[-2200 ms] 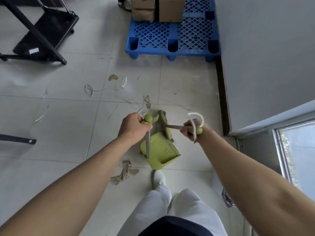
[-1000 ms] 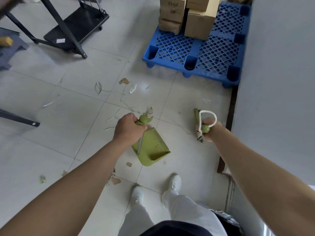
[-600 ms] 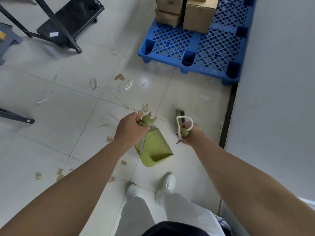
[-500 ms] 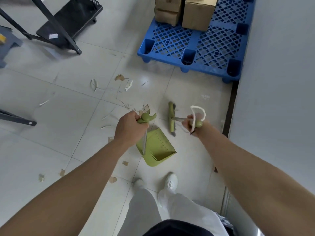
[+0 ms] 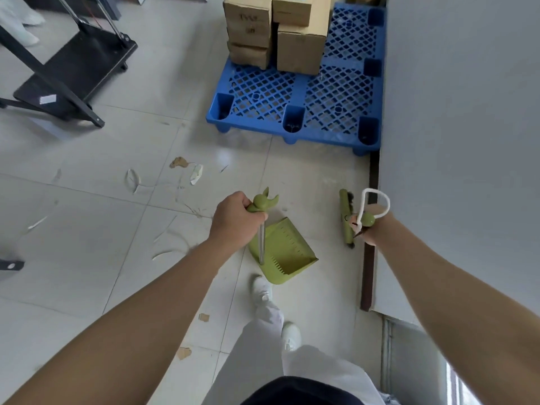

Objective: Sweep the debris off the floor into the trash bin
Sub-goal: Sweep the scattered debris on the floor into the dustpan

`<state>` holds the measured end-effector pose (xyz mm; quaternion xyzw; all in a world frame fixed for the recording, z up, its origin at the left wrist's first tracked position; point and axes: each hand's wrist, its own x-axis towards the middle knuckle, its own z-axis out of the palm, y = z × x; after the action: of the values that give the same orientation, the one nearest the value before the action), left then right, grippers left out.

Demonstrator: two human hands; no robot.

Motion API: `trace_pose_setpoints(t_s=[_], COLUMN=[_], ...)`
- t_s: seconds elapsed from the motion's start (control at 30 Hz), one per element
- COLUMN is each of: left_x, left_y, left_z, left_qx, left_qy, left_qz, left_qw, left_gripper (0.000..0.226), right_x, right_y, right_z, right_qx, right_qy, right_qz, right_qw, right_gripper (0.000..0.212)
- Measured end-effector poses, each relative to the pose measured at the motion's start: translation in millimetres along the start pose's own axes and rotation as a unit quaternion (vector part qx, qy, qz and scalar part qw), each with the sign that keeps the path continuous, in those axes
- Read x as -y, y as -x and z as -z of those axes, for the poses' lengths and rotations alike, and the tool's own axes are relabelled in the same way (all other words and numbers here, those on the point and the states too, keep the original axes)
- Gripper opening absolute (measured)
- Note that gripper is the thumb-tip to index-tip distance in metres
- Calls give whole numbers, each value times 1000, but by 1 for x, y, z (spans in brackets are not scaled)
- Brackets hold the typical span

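Both hands are closed: left hand (image 5: 233,220) grips the dustpan (image 5: 285,254) handle, right hand (image 5: 369,229) the broom (image 5: 346,220), which has swung out toward the wall since half a second ago; debris (image 5: 181,162) lies unswept ahead, no bin visible

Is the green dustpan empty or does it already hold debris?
Empty: the dustpan shows a bare green inside, while scraps lie on the floor.

Dustpan (image 5: 285,252) left of broom (image 5: 346,219); pallet (image 5: 301,100) beyond, boxes (image 5: 274,30) on it.
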<state>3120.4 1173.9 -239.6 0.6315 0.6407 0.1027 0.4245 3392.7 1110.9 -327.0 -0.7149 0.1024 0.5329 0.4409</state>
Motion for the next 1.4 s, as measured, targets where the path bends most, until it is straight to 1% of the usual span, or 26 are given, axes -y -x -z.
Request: trace_pose_setpoints(t_s=[0.03, 0.1, 0.13, 0.2, 0.27, 0.33, 0.4, 0.47, 0.57, 0.7, 0.8, 0.87, 0.93, 0.97, 1.0, 1.07, 1.17, 1.27, 1.3, 1.4], left_x=[-1, -1, -1, 0, 1, 4, 7, 9, 5, -13, -29, -39, -48, -52, -55, -57, -56, -51, -49, -44], left_y=[-7, -19, -25, -36, -47, -56, -64, -72, -83, -97, -110, -118, -126, -130, -133, -137, -137, -133, -131, -125], left_z=[3, 11, 16, 26, 35, 43, 51, 57, 62, 65, 65, 64, 61, 60, 58, 54, 46, 44, 43, 43], left_qx=[3, 14, 18, 24, 28, 28, 24, 19, 13, -9, -30, -41, -53, -58, -65, -84, -106, -138, -149, -181], left_qy=[0, -6, -6, 1, 13, 14, 19, 34, 52, 67, 67, 68, 68, 68, 72, 82, 90, 103, 106, 114], left_qz=[-2, -3, -4, 2, 11, 19, 30, 44, 60, 74, 89, 98, 109, 115, 121, 138, 170, 204, 215, 243], left_qw=[1000, 1000, 1000, 1000, 999, 999, 999, 998, 997, 995, 993, 992, 990, 989, 988, 984, 976, 964, 959, 946], left_gripper=[27, 27, 26, 26, 26, 25, 24, 24, 24, 24, 21, 21, 22, 23, 23, 25, 24, 24, 25, 25], right_x=[3, 10, 11, 8, 2, 3, 9, 16, 34, 70, 94, 114, 140, 153, 165, 181, 179, 159, 150, 136], right_y=[-4, -18, -21, -18, -19, -11, -11, -12, -16, -37, -57, -65, -79, -87, -94, -103, -107, -98, -95, -80], right_z=[2, -1, -8, -35, -64, -95, -122, -143, -152, -139, -143, -147, -147, -147, -148, -155, -174, -202, -214, -247], right_qx=[-21, -74, -73, -36, -21, 3, 52, 94, 112, 130, 118, 118, 85, 70, 57, 49, 79, 135, 150, 195], right_qy=[6, 7, -2, 12, 41, 22, 7, 24, 71, 57, 135, 167, 214, 218, 218, 236, 283, 294, 305, 347], right_qz=[-5, -29, -38, -52, -53, -48, -34, -19, -12, -68, -43, -31, 18, 27, 27, 18, -11, -33, -40, -50], right_qw=[1000, 997, 997, 998, 998, 999, 998, 995, 991, 988, 983, 978, 973, 973, 974, 970, 956, 946, 940, 916], right_gripper=[19, 30, 32, 24, 19, 15, 21, 27, 28, 18, 25, 29, 20, 20, 25, 29, 29, 39, 39, 23])
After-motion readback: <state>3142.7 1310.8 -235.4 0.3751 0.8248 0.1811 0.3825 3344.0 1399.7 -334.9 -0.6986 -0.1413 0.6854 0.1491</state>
